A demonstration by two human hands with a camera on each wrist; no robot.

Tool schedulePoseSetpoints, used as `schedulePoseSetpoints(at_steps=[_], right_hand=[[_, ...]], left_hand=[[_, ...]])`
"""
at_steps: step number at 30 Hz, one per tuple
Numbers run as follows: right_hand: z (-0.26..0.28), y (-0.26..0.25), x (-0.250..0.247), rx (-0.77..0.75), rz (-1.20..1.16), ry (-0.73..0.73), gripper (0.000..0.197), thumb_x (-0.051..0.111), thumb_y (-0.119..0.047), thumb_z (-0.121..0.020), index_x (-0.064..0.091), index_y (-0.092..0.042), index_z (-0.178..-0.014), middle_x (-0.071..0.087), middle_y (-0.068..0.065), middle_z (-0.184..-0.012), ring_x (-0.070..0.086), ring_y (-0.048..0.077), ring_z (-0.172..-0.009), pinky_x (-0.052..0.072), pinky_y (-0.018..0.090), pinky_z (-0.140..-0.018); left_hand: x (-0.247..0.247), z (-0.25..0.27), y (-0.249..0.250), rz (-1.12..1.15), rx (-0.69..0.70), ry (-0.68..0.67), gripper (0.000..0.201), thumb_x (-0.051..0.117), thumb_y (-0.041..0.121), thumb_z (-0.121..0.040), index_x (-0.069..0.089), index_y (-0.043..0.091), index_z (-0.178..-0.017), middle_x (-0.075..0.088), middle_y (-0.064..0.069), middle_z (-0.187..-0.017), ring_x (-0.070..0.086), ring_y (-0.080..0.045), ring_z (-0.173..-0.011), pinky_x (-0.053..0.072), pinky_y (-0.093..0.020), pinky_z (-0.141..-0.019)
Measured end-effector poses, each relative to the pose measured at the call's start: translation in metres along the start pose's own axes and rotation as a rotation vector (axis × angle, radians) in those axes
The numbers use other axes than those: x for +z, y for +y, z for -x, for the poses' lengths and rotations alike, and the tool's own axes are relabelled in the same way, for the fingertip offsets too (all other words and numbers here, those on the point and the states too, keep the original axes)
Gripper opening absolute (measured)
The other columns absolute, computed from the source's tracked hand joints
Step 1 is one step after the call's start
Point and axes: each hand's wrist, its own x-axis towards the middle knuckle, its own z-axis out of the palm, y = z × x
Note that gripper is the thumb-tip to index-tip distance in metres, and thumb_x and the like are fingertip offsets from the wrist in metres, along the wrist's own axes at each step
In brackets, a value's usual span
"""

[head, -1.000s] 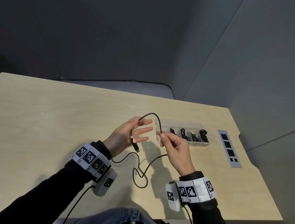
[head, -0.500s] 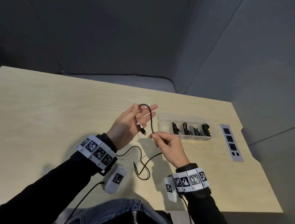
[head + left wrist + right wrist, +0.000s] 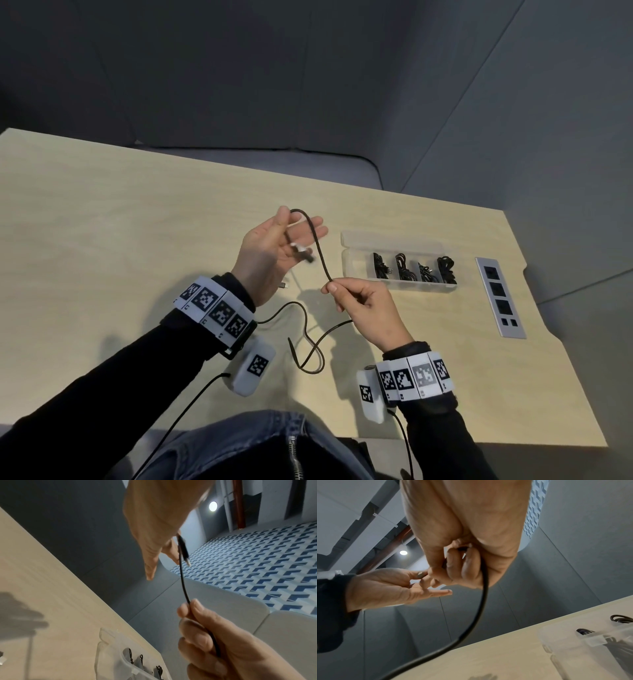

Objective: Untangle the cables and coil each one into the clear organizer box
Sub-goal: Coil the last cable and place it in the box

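Observation:
A thin black cable (image 3: 320, 255) runs between my two hands above the wooden table (image 3: 120, 240). My left hand (image 3: 294, 236) is held palm up with the fingers stretched out. Its thumb pins the cable, and the plug end (image 3: 306, 256) lies across the fingers. My right hand (image 3: 331, 286) pinches the cable just below, nearer to me. The rest of the cable drops to the table in a loose loop (image 3: 313, 359). The left wrist view shows the plug (image 3: 185, 553) hanging beside the cable (image 3: 183, 584). The clear organizer box (image 3: 352, 274) lies open to the right.
Several compartments of the box hold coiled black cables (image 3: 402, 265); its leftmost compartment shows none. A grey socket panel (image 3: 500, 298) is set into the table right of the box. A small connector (image 3: 283, 285) lies on the table under my left hand.
My right hand has brought the cable over my left fingers and down toward me. My left hand has turned more palm up, with the plug end still on it.

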Motion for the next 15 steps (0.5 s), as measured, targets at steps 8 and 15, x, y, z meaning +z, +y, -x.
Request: schedulePoseSetpoints(at_steps=[8,15], right_hand=[[0.001,0.004,0.002,-0.001,0.032,-0.007,0.015,0.061,-0.014,-0.089,0.073,-0.021,-0.081,0.055,-0.012,-0.049,0.046,0.002,-0.051,0.036,0.012,-0.054],[0.01,0.004,0.01,-0.035,0.052,-0.006,0.013,0.065,-0.021,-0.083,0.076,-0.021,-0.076,0.057,0.001,-0.06,0.047,0.006,-0.055,0.036,0.015,-0.055]], left_hand=[[0.001,0.0,0.003,0.239,-0.145,-0.027,0.045,0.027,0.049,-0.098,0.047,0.017,-0.073,0.062,0.0,-0.089,0.068,-0.021,-0.095,0.048,-0.057,-0.089],[0.01,-0.001,0.003,0.232,-0.174,-0.037,0.051,0.019,0.054,-0.098,0.046,0.012,-0.089,0.044,0.004,-0.063,0.026,-0.005,-0.043,0.019,-0.018,-0.042]])
